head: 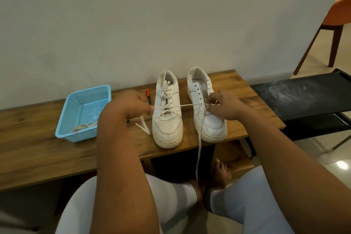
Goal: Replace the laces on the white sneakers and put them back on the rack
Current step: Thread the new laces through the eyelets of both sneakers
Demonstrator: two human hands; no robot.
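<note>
White flat lace (187,104) runs taut from the right white sneaker (208,108) across the laced left white sneaker (167,112), both on the wooden desk (38,138). Left hand (131,104) pinches one end; right hand (225,105) pinches it at the eyelets. Blue plastic mesh basket (83,114) sits left, black rack (303,93) right.

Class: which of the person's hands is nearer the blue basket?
Left. The left hand hangs just right of the blue basket; the right hand is beyond both sneakers.
</note>
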